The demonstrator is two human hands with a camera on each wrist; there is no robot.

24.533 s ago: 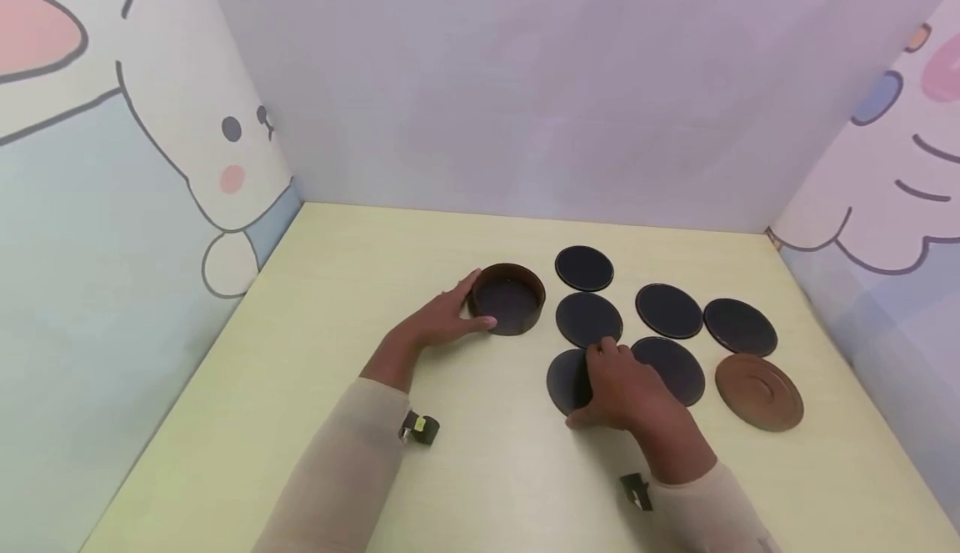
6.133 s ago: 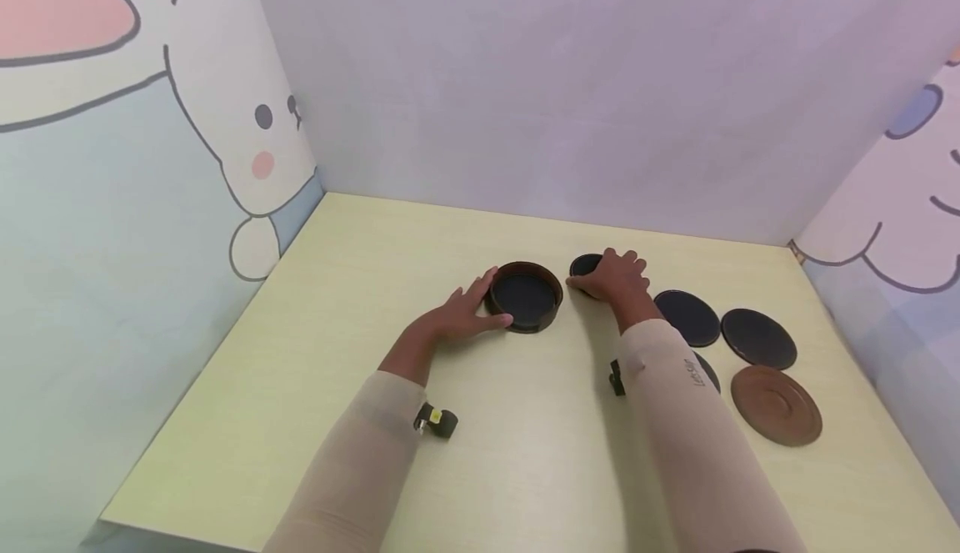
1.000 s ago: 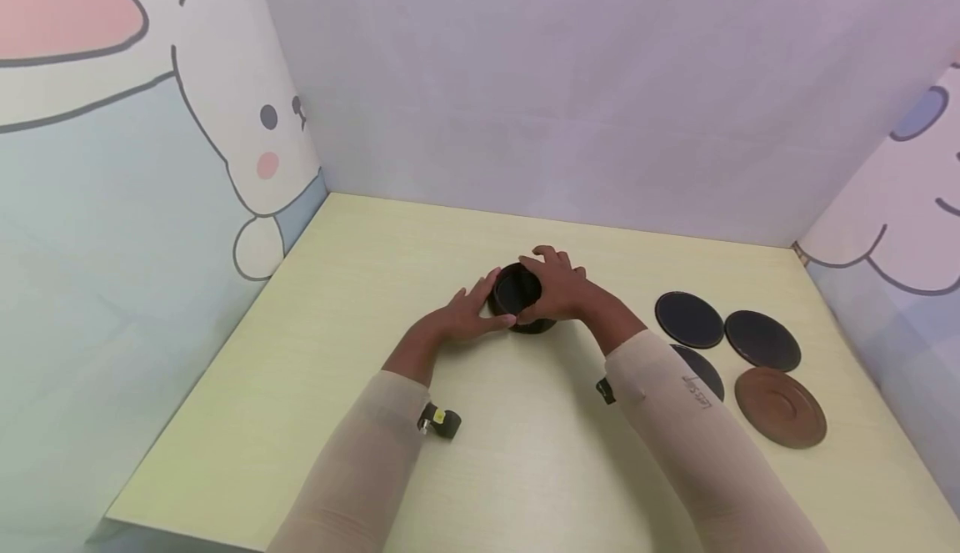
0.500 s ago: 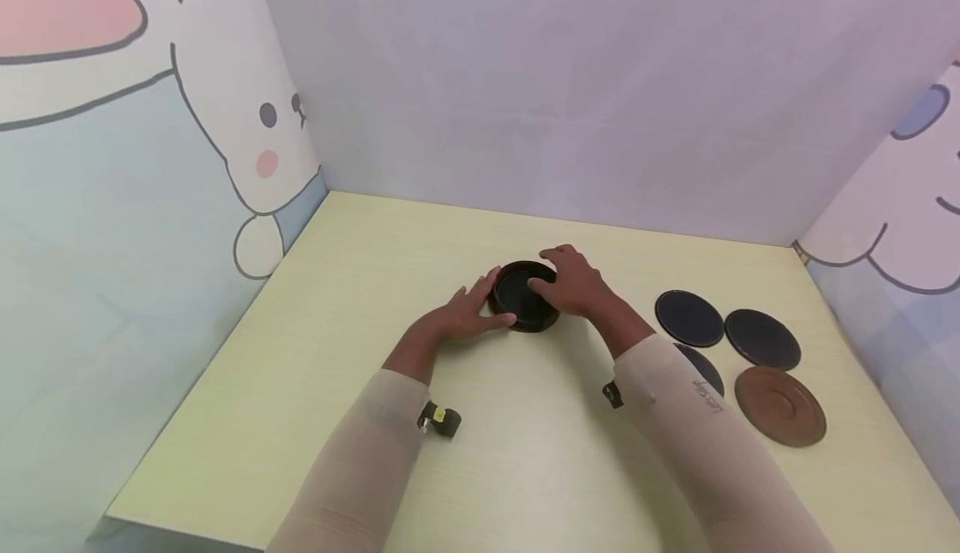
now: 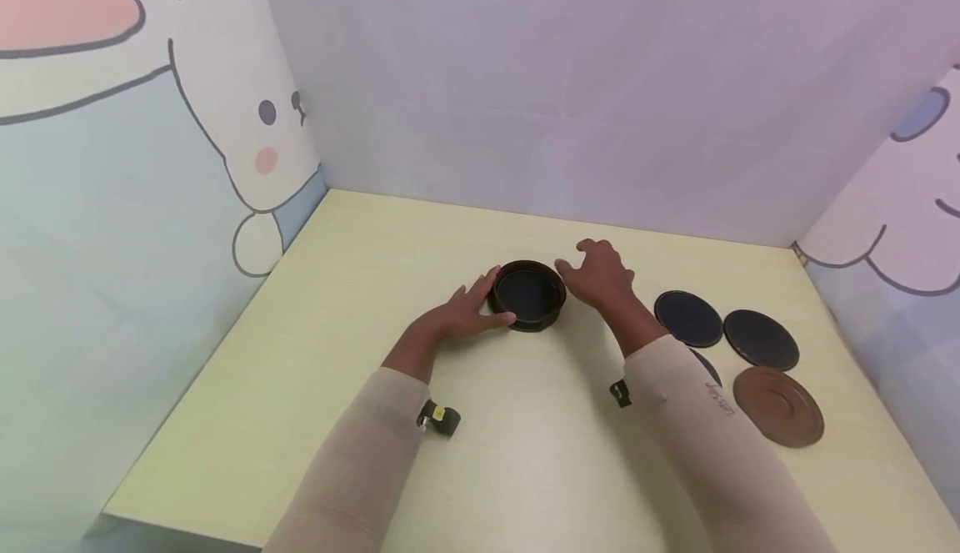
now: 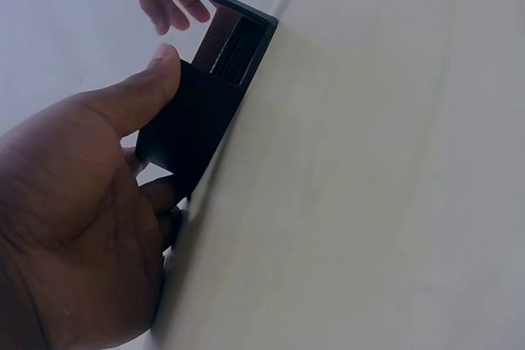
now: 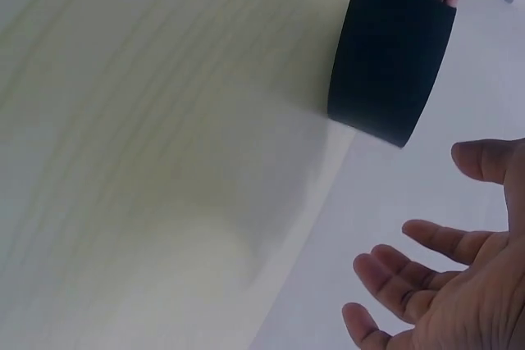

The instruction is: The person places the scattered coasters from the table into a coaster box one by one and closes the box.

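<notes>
A round dark coaster holder [image 5: 527,324] with a brown inner wall stands upright on the table, with dark round coasters stacked inside; their edges [image 6: 238,48] show through a slot in its wall. My left hand [image 5: 461,317] holds the holder from its left side, thumb on the near wall and fingers behind it. Just right of the holder, my right hand [image 5: 600,273] hovers with fingers spread and nothing in it; the right wrist view shows it apart from the holder [image 7: 392,55].
To the right lie a dark coaster [image 5: 688,318], another dark coaster [image 5: 761,339] and a third coaster [image 5: 707,365] partly hidden by the right sleeve. A brown round lid [image 5: 778,407] lies near them. Walls with cartoon drawings enclose the table [image 5: 487,470].
Three coasters that lay beside the holder earlier have left the table, and the holder's stack is higher. Within the last second my right hand let go of a coaster inside and moved right.
</notes>
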